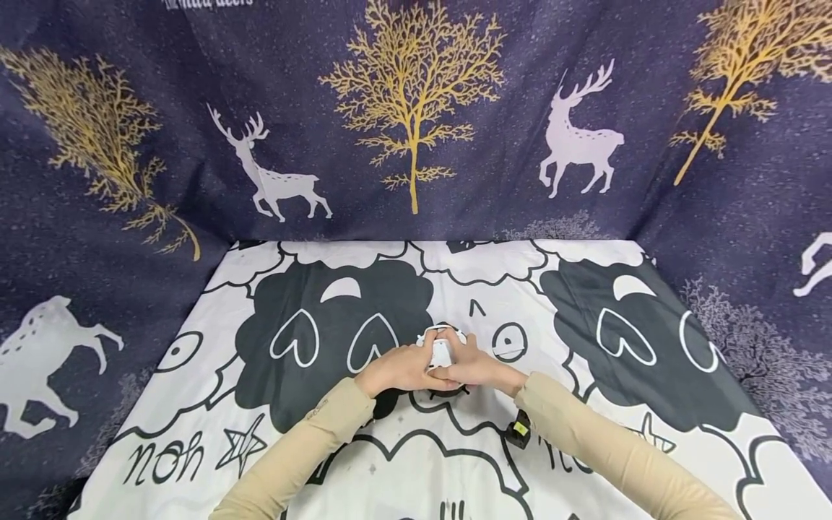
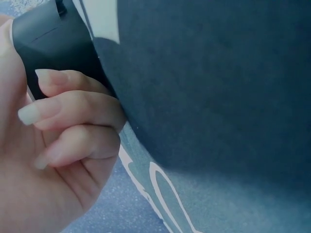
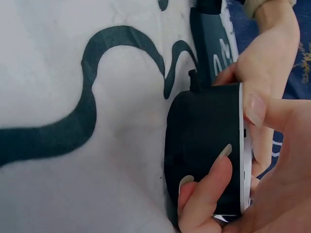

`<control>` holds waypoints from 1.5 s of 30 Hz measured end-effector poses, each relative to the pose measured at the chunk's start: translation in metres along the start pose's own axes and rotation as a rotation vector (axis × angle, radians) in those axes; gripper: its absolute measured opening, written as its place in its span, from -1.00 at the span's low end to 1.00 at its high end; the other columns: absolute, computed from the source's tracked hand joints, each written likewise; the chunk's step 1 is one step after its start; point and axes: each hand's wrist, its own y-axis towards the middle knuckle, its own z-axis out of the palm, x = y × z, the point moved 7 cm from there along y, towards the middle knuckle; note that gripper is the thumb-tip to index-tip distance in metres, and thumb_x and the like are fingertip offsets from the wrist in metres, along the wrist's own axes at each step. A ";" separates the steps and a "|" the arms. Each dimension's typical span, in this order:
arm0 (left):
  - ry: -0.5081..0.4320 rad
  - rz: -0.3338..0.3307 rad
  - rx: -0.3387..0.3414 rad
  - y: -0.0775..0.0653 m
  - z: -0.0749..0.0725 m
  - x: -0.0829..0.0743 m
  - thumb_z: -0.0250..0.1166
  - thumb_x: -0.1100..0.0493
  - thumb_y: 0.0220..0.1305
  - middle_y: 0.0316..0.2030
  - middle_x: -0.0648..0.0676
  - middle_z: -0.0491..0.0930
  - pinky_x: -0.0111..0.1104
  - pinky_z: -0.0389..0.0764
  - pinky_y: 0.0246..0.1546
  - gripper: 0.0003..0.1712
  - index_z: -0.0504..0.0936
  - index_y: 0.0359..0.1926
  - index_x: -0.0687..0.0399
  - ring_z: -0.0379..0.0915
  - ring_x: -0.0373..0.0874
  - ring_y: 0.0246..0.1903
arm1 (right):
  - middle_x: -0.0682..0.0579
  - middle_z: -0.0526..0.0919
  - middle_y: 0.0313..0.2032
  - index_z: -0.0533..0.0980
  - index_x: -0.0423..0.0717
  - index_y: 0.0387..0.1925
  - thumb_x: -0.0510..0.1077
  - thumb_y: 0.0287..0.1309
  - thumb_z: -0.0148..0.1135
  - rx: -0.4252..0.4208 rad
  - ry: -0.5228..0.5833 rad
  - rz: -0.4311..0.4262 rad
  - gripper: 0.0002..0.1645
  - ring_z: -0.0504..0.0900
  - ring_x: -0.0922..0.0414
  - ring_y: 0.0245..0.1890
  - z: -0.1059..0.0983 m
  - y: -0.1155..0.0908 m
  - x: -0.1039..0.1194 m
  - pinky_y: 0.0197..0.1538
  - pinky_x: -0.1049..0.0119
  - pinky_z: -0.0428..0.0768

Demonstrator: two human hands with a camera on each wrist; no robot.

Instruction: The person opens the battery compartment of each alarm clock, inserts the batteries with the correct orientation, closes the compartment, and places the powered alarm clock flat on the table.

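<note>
Both hands hold a round device with a white face (image 1: 441, 354) near the middle of the table. In the right wrist view its deep black body (image 3: 201, 131) has a pale rim and a small black knob on one side; its exact kind cannot be told. My left hand (image 1: 406, 367) grips the left side, and the left wrist view shows its fingers (image 2: 73, 107) curled against the black casing (image 2: 53, 46). From the right, my right hand (image 1: 477, 367) grips it, thumb (image 3: 255, 109) at the pale rim and fingers bent against the black body. The hands partly cover the device.
A white cloth (image 1: 507, 303) with black cartoon sheep covers the table. Dark blue fabric (image 1: 468, 202) printed with deer and golden trees hangs behind and at both sides. A small black box with a yellow label (image 1: 520, 428) sits at the right wrist.
</note>
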 end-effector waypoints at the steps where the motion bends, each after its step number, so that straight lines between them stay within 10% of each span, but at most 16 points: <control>1: -0.010 0.002 -0.001 0.000 0.000 0.000 0.13 -0.55 -0.12 -0.48 0.04 0.58 -0.36 0.45 -0.50 0.11 -0.03 0.25 0.03 0.51 -0.17 -0.53 | -0.30 0.10 0.00 0.17 0.28 0.04 0.13 -0.03 0.26 -0.001 0.007 -0.009 -0.38 0.34 0.14 -0.71 0.000 0.001 0.000 -0.66 0.37 0.37; 26: -0.016 0.039 -0.043 -0.010 0.000 -0.007 0.19 -0.51 -0.14 -0.42 0.01 0.59 -0.40 0.42 -0.52 0.06 0.05 0.18 0.07 0.45 -0.25 -0.57 | -0.36 0.09 -0.03 0.16 0.15 -0.02 -0.01 -0.17 0.23 -0.033 -0.002 -0.065 -0.36 0.34 0.14 -0.71 0.004 -0.007 0.003 -0.65 0.37 0.34; 32: 0.034 0.061 -0.075 -0.010 -0.003 -0.007 0.24 -0.43 -0.12 -0.51 0.01 0.57 -0.39 0.41 -0.54 0.02 0.04 0.17 0.05 0.44 -0.22 -0.60 | -0.34 0.17 -0.03 0.20 0.19 -0.02 0.09 -0.20 0.28 -0.125 -0.053 -0.068 -0.34 0.41 -0.06 -0.42 0.002 -0.009 0.005 -0.43 0.23 0.37; 45: 0.072 0.076 -0.094 -0.013 -0.002 -0.008 0.27 -0.36 -0.08 -0.56 0.02 0.56 -0.40 0.40 -0.58 0.02 0.01 0.21 0.08 0.42 -0.22 -0.64 | -0.19 0.34 -0.27 0.30 0.19 -0.11 0.17 -0.31 0.33 -0.304 -0.205 -0.090 -0.36 0.39 0.04 -0.61 -0.001 -0.010 0.008 -0.62 0.26 0.32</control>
